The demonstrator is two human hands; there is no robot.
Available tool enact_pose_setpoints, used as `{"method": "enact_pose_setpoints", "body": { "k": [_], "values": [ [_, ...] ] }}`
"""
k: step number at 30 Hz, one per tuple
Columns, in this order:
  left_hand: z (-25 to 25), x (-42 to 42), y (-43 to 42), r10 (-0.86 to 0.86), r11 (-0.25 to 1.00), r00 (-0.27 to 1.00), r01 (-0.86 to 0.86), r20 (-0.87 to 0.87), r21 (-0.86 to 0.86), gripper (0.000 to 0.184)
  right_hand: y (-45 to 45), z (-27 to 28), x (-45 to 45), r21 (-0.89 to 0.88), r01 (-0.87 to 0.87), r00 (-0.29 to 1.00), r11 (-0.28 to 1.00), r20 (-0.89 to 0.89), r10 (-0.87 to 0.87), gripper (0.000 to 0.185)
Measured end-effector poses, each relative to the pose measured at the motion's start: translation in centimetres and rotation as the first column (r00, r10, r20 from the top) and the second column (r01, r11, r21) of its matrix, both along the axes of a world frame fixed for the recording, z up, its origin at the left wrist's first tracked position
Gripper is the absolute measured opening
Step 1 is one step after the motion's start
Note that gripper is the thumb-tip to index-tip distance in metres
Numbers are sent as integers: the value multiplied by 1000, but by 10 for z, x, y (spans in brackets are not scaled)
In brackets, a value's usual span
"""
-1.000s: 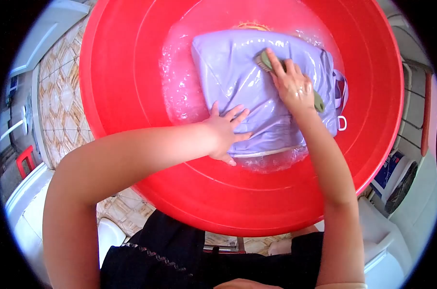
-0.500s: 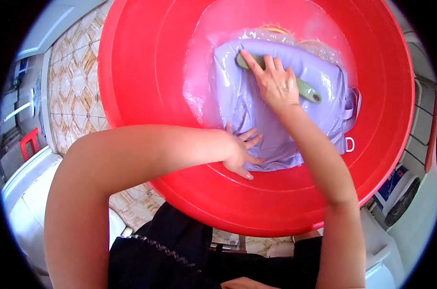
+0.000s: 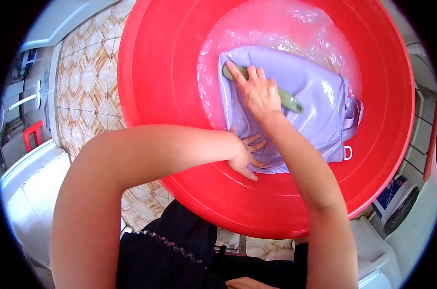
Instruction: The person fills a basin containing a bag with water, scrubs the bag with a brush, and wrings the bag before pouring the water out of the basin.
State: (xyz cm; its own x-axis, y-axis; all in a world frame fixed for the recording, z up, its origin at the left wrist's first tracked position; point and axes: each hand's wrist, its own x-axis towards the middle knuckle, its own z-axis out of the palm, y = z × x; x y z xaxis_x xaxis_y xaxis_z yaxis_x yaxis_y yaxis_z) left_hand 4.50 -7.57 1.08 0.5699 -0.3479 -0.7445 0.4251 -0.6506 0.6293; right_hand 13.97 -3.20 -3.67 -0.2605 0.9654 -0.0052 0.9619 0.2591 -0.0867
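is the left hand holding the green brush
No, the right hand holds the green brush, while the left hand lies spread on the purple bag.

Patterned beige-and-brown floor tiles [image 3: 89,77] run out toward ten o'clock, a pale panel [image 3: 64,19] beyond them. A small red frame [image 3: 33,136] stands at nine, above bright white tiling [image 3: 40,204] toward eight. Dark-jointed wall tiles [image 3: 417,132] sit at three, a smooth white fixture [image 3: 375,245] at four.
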Motion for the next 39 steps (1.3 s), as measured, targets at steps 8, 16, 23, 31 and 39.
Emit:
{"method": "enact_pose_setpoints", "body": {
  "k": [8, 16, 23, 31, 39],
  "values": [
    [-14, 2, -11, 55, 989, 998, -55, -4, -140, 72, -73, 9, 27, -136, -346, 932, 928, 64, 357, 61],
    [-4, 0, -2, 9, 998, 1000, -9, -11, 68, 78, -15, 19, 13, -84, -91, 993, 992, 71, 97, 56],
    [-4, 2, -1, 22, 999, 999, -21, -44, 28, 78, -45, -2, 19, -15, -253, 965, 967, 73, 254, 63],
    [-2, 21, 34, 277, 960, 956, -280, 92, 25, 41, 38, 23, 57, 6, 277, 950, 961, -152, -273, 58],
    [-12, 31, 143, 333, 133, 362, -932, 871, 336, 36, 68, 17, 243, -372, 594, 787, 714, 83, -611, 65]
  ]
}}
